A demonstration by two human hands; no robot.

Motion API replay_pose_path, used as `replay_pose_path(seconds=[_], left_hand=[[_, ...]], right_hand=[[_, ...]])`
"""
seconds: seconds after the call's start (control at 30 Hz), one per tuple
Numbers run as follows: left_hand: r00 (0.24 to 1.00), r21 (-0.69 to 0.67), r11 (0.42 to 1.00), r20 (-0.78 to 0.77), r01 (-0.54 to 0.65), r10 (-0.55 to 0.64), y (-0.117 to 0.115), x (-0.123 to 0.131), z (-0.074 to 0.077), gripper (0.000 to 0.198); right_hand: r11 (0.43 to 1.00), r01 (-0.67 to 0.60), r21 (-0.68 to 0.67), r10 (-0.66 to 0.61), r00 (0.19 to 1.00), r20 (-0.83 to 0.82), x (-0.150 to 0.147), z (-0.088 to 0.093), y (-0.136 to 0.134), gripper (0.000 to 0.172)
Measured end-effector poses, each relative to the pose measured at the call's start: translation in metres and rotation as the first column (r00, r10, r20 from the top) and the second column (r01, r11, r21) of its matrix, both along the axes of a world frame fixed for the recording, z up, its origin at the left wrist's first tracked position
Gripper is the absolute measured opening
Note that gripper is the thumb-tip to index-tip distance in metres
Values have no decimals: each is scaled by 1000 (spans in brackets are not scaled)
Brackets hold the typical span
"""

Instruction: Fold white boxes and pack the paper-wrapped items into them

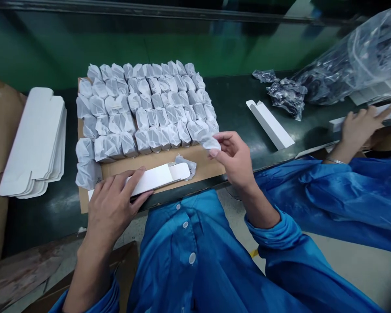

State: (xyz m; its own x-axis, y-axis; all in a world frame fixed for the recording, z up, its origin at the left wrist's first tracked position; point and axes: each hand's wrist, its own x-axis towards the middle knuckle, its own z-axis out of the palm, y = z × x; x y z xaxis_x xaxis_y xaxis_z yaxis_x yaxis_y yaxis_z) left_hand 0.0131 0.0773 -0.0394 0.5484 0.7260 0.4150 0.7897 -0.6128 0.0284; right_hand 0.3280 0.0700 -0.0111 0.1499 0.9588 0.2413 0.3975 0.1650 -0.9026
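My left hand (112, 203) is closed around a long narrow white carton (156, 177) that lies on a brown cardboard sheet (156, 160); a wrapped piece (186, 164) pokes out of the carton's open right end. My right hand (235, 157) pinches one white paper-wrapped item (208, 141) at the front right corner of a dense block of several wrapped items (143, 108) standing in rows on the sheet.
A stack of flat white carton blanks (35, 141) lies at left beside a brown box (0, 117). A folded white carton (270, 124) and plastic bags of dark parts (342, 65) sit at right, where a co-worker's hand (358, 126) in a blue sleeve rests. A green conveyor belt (234, 104) runs across.
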Motion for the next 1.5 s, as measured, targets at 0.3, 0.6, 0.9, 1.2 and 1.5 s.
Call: replay_pose_path(seconds=[0.3,0.6,0.9,1.2,1.5], left_hand=[[998,-56,997,-40,-60,58,-21,-13,8,81],[954,-230,950,-163,211,-251,-5,26,22,59],[911,-299,868,16,397,-411,-15,2,22,41],[916,-250,882,137,400,-377,-12,-2,14,39],[954,19,971,182,239,-238,-28,10,5,42]], right_hand=[[948,228,-224,-16,732,681,11,-2,-14,35],[963,-180,-202,270,677,684,25,13,-28,44],[802,-526,-282,596,738,317,-56,17,-29,37],[891,-452,-41,395,729,559,-97,-19,-28,33],[952,-275,-135,255,956,-146,-135,-16,-48,57]])
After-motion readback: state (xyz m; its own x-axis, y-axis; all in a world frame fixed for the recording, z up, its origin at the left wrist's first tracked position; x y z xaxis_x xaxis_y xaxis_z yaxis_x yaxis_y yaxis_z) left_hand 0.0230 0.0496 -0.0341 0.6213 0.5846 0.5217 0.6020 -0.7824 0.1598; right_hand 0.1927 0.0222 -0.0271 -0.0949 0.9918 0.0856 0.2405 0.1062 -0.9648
